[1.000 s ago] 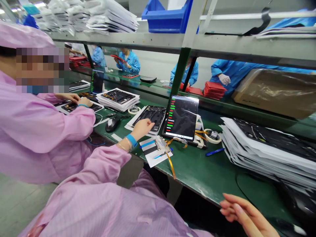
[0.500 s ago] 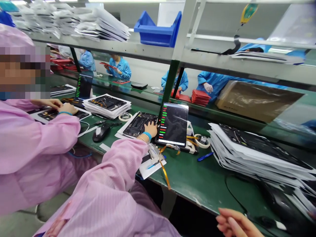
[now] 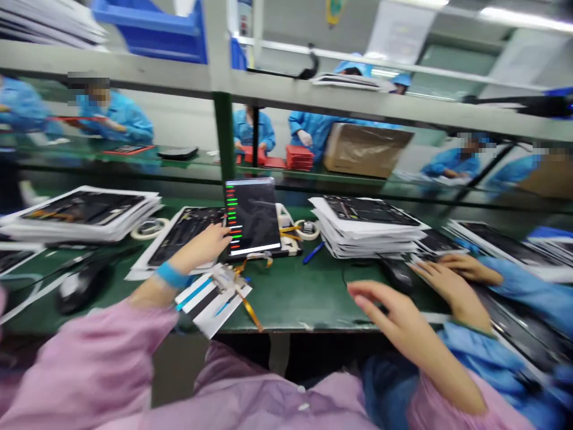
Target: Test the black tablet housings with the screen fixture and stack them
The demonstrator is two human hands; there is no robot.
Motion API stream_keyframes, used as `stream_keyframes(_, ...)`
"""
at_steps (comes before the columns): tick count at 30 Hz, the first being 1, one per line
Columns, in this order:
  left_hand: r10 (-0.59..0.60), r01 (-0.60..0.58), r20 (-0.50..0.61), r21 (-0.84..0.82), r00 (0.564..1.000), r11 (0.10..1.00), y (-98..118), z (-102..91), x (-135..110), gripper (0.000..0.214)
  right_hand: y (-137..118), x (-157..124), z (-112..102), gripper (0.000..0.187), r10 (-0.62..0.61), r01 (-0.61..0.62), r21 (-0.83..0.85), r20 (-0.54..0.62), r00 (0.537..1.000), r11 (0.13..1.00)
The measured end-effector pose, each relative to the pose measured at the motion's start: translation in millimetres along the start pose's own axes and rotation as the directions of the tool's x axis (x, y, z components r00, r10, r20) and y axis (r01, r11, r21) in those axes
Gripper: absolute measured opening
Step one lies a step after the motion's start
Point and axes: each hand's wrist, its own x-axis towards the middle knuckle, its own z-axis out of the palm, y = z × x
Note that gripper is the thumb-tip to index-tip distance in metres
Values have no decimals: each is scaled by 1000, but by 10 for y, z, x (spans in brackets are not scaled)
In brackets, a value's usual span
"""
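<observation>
My left hand (image 3: 208,245), a blue band at its wrist, reaches to the left edge of a lit upright screen (image 3: 253,218). Its fingers are stretched out and somewhat blurred; I cannot tell whether they touch the screen. Under and beside this hand, a black device panel (image 3: 179,233) lies on white sheets. My right hand (image 3: 394,313) hovers open above the front of the green table (image 3: 295,298), thumb and fingers apart, holding nothing. Near my left wrist, a white card with a clear fixture (image 3: 224,280) and an orange flex cable (image 3: 251,313) lies at the table edge.
Stacks of panels between white sheets stand left (image 3: 89,224) and right (image 3: 358,230). A blue pen (image 3: 313,252), a tape roll (image 3: 150,228) and black mice (image 3: 83,286) lie about. At right, a co-worker's hands (image 3: 456,286) are close to mine. A shelf beam (image 3: 147,74) crosses above.
The view has swung right. My left hand has shifted from the black panel to the screen's left edge. My right hand has come further into view over the table.
</observation>
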Motion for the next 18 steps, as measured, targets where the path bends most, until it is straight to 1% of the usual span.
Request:
stream_keyframes(1, -42, 25, 127, 132, 991, 991, 117, 43, -230, 22, 30, 113, -100, 28, -29, 25, -57, -80, 996, 998)
stream_keyframes(2, -114, 60, 264, 204, 958, 977, 227, 99, -471, 23, 70, 239, -181, 27, -62, 43, -115, -160, 985, 992)
stream_keyframes(3, -170, 99, 376, 201, 911, 975, 326, 178, -709, 23, 115, 373, -237, 26, -103, 61, -172, -247, 964, 983)
stream_keyframes(4, -193, 142, 451, 145, 871, 979, 405, 289, -923, 22, 162, 514, -264, 25, -160, 89, -226, -319, 934, 970)
stream_keyframes(5, -195, 176, 521, 87, 831, 981, 459, 435, -1094, 25, 207, 655, -262, 24, -229, 130, -275, -367, 902, 953)
stream_keyframes(6, -186, 205, 573, 31, 798, 978, 485, 614, -1205, 28, 247, 794, -236, 24, -299, 179, -320, -381, 875, 930)
stream_keyframes(7, -175, 237, 605, -23, 777, 971, 481, 817, -1247, 30, 283, 926, -194, 25, -355, 221, -361, -364, 861, 906)
stream_keyframes(8, -183, 279, 619, -62, 764, 958, 452, 1035, -1218, 30, 312, 1048, -143, 28, -381, 239, -398, -331, 863, 886)
stream_keyframes(9, -206, 328, 610, -93, 765, 940, 402, 1257, -1127, 29, 337, 1157, -91, 31, -378, 233, -431, -288, 880, 872)
stream_keyframes(10, -250, 380, 578, -114, 777, 918, 339, 1471, -989, 25, 358, 1252, -47, 30, -350, 207, -459, -251, 903, 864)
stream_keyframes(11, -312, 431, 528, -115, 790, 895, 271, 1672, -823, 21, 376, 1333, -13, 25, -308, 167, -481, -231, 923, 860)
stream_keyframes(13, -407, 471, 379, -92, 831, 877, 142, 2016, -477, 15, 404, 1453, 19, 9, -231, 90, -505, -222, 947, 858)
stream_keyframes(14, -425, 471, 323, -79, 846, 878, 87, 2153, -323, 15, 415, 1494, 21, 4, -207, 63, -509, -231, 951, 858)
stream_keyframes(15, -431, 464, 283, -63, 857, 883, 40, 2269, -191, 18, 423, 1524, 16, 6, -192, 42, -510, -243, 951, 859)
stream_keyframes(17, -429, 450, 262, -21, 864, 893, -38, 2438, 5, 30, 434, 1554, -8, 10, -169, 14, -510, -258, 951, 860)
stream_keyframes(18, -431, 447, 264, 2, 863, 895, -74, 2496, 74, 33, 441, 1558, -27, 10, -164, 13, -508, -255, 953, 861)
